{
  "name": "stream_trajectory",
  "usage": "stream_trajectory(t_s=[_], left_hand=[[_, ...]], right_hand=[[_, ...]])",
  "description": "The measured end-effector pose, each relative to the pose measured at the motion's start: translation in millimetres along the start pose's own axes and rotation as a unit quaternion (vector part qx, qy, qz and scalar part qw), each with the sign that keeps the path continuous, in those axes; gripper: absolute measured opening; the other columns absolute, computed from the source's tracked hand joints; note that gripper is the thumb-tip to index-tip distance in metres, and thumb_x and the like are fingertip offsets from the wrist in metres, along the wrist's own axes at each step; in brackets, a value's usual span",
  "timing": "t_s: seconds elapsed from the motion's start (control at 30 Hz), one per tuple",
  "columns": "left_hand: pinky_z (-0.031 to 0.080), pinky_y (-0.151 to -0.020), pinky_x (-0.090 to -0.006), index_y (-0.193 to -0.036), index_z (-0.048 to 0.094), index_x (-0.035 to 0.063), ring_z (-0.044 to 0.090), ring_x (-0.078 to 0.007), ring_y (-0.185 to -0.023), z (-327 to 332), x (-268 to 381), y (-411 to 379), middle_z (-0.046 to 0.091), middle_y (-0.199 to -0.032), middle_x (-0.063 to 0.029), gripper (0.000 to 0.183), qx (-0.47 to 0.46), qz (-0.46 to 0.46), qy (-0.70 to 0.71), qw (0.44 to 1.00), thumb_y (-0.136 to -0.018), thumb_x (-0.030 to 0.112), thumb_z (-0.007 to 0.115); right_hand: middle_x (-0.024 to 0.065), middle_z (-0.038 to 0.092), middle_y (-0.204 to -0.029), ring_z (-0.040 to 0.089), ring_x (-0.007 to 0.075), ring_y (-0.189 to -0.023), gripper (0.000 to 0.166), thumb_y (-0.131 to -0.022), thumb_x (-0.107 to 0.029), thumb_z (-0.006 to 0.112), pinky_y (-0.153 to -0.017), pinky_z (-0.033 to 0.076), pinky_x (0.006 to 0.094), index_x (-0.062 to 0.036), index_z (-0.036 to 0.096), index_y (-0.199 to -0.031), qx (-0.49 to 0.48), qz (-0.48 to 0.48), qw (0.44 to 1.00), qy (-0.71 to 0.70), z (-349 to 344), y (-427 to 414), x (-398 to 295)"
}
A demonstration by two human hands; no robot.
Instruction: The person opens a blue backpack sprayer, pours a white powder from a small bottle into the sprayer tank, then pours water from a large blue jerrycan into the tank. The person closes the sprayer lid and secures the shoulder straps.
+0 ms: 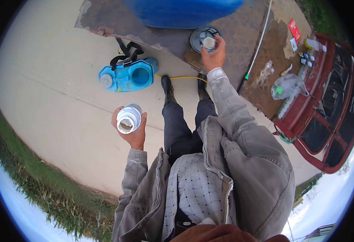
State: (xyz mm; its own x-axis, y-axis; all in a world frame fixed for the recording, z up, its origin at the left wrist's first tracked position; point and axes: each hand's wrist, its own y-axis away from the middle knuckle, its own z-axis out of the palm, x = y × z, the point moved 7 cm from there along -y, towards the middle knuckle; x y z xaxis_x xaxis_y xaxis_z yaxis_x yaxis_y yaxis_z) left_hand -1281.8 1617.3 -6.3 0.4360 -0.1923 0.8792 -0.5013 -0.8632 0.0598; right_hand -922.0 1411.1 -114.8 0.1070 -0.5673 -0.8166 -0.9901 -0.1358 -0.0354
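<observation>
My left hand [133,134] is closed around a white plastic bottle [130,116] whose uncapped mouth faces up. My right hand [214,56] pinches a small white cap or cup [209,43] between thumb and fingers. Just behind it, a round dark filter basket [196,42] rests on the rusty metal truck bed. On the concrete stands a blue backpack sprayer tank [124,79] with its large round opening uncovered and black straps beside it. A grey round cap [106,81] sits at the tank's left end.
A large blue barrel [186,12] stands on the truck bed [240,39]. A white hose [260,45] crosses the bed. A yellow hose [184,77] runs past my boots. Near the red cab [300,115] lie small bottles [306,62], a clear plastic bag [290,86] and a red packet [294,31].
</observation>
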Motion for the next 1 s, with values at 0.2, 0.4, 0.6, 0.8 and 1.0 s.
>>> stream_trajectory(t_s=[0.2, 0.4, 0.6, 0.8, 1.0], left_hand=[[0.041, -0.108, -0.0412, -0.137, 0.043, 0.0053, 0.050, -0.0266, -0.125, 47.1, 48.4, 21.5, 0.050, -0.133, -0.0108, 0.085, -0.067, 0.018, -0.004, 0.998, -0.067, 0.009, 0.092], [0.040, -0.109, -0.0411, -0.137, 0.043, 0.0055, 0.050, -0.0270, -0.125, 117.4, 94.7, 40.5, 0.050, -0.133, -0.0106, 0.085, -0.135, 0.065, -0.013, 0.989, -0.067, 0.009, 0.092], [0.042, -0.107, -0.0389, -0.135, 0.045, 0.0057, 0.052, -0.0248, -0.122, 203.3, 139.6, 73.3, 0.051, -0.129, -0.0089, 0.081, -0.183, 0.059, 0.026, 0.981, -0.069, 0.009, 0.091], [0.048, -0.099, -0.0359, -0.132, 0.046, 0.0044, 0.056, -0.0206, -0.114, 272.2, 170.9, 85.2, 0.053, -0.127, -0.0080, 0.078, -0.208, 0.025, 0.039, 0.977, -0.069, 0.010, 0.093], [0.046, -0.100, -0.0359, -0.129, 0.049, 0.0057, 0.055, -0.0220, -0.117, 333.1, 235.8, 84.0, 0.053, -0.126, -0.0087, 0.079, -0.251, 0.167, -0.037, 0.953, -0.066, 0.014, 0.095]], right_hand=[[0.0132, 0.060, -0.131, 0.053, 0.0342, -0.128, 0.071, -0.077, -0.005, 0.071, -0.107, 0.043, 0.0429, -0.0066, 0.041, -0.142, -0.027, -0.052, 0.994, 0.090, -50.4, -21.9, 24.9], [0.0139, 0.067, -0.114, 0.065, 0.0288, -0.107, 0.041, -0.077, -0.004, 0.066, -0.094, 0.050, 0.0395, -0.0041, 0.061, -0.118, 0.209, 0.076, 0.975, 0.012, -233.2, -7.5, 156.7], [0.0201, 0.065, -0.113, 0.062, 0.0367, -0.111, 0.052, -0.069, -0.015, 0.073, -0.099, 0.047, 0.0470, -0.0007, 0.062, -0.118, 0.290, 0.262, 0.871, 0.298, -436.3, 3.1, 335.7], [0.0180, 0.058, -0.132, 0.053, 0.0394, -0.126, 0.060, -0.076, -0.014, 0.071, -0.105, 0.046, 0.0482, -0.0108, 0.056, -0.134, 0.034, 0.283, 0.861, 0.422, -433.5, -41.2, 397.0], [0.0214, 0.066, -0.116, 0.060, 0.0448, -0.113, 0.046, -0.078, -0.022, 0.072, -0.094, 0.049, 0.0549, -0.0126, 0.064, -0.123, 0.005, 0.255, 0.881, 0.399, -459.1, -33.2, 455.1]])
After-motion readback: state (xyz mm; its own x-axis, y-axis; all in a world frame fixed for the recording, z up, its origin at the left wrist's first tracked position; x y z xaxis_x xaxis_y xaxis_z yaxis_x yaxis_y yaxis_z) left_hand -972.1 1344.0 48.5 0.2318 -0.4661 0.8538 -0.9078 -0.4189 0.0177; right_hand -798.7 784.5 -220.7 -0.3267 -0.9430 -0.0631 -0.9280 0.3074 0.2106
